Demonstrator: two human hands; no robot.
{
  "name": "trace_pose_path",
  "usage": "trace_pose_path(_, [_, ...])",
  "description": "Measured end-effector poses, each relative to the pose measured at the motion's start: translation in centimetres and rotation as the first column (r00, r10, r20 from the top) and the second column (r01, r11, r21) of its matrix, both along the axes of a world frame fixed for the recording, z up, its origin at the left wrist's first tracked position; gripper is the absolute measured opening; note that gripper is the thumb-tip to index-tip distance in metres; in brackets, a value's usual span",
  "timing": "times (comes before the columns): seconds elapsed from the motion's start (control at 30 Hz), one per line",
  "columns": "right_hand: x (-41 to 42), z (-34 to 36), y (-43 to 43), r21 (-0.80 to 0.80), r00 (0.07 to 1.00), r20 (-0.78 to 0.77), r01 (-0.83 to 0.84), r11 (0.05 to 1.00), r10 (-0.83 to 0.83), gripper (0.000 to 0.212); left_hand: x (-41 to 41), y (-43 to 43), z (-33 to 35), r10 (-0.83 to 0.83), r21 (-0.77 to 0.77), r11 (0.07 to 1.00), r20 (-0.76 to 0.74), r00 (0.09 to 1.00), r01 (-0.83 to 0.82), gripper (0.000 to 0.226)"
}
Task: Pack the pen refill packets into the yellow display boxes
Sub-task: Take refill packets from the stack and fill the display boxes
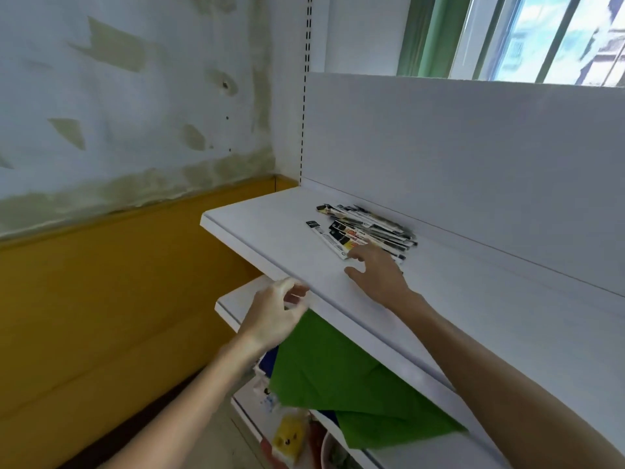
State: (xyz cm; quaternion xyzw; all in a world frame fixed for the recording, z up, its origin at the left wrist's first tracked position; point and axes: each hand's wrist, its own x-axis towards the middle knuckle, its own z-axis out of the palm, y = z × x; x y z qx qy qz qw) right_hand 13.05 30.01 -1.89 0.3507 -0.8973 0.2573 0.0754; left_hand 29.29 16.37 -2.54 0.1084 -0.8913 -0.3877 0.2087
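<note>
A loose pile of pen refill packets [365, 230], black, white and yellow, lies on the white top shelf [270, 231] close to its back panel. My right hand [378, 274] is stretched over the shelf with relaxed fingers, its fingertips touching the near end of the pile. My left hand [275, 313] hovers at the shelf's front edge, fingers loosely curled and holding nothing. No yellow display box is in view.
A green sheet [348, 377] hangs over the lower shelf below the front edge. Small items, one a yellow packet [287, 434], sit further down. A yellow wall panel [101, 299] fills the left. A window [541, 35] is behind the shelf unit.
</note>
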Motion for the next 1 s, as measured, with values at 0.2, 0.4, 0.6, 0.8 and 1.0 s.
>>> trace_pose_path(0.2, [-5.6, 0.0, -4.6, 0.063, 0.994, 0.093, 0.051, 0.997, -0.057, 0.037, -5.5, -3.8, 0.5, 0.002, -0.014, 1.0, 0.032, 0.999, -0.002, 0.024])
trace_pose_path(0.4, [-7.5, -0.1, -7.8, 0.145, 0.995, 0.08, 0.047, 0.988, -0.059, 0.016, -9.3, -7.0, 0.1, 0.082, 0.106, 0.991, 0.011, 0.997, -0.083, 0.025])
trace_pose_path(0.6, [-6.2, 1.9, -9.4, -0.263, 0.864, 0.464, -0.078, 0.962, 0.197, 0.008, -14.5, -8.1, 1.0, 0.151, 0.503, 0.855, -0.008, 0.989, -0.126, 0.036])
trace_pose_path(0.8, [-7.8, 1.9, -7.0, -0.03, 0.968, 0.249, 0.036, 0.999, -0.027, 0.017, -18.6, -8.8, 1.2, 0.095, 0.591, 0.805, -0.046, 0.994, -0.05, 0.01])
trace_pose_path(1.0, [-9.9, 2.1, -6.0, 0.236, 0.874, 0.4, 0.191, 0.953, -0.274, 0.018, -20.7, -10.4, 1.3, -0.11, 0.553, 0.829, 0.017, 0.994, 0.082, 0.014])
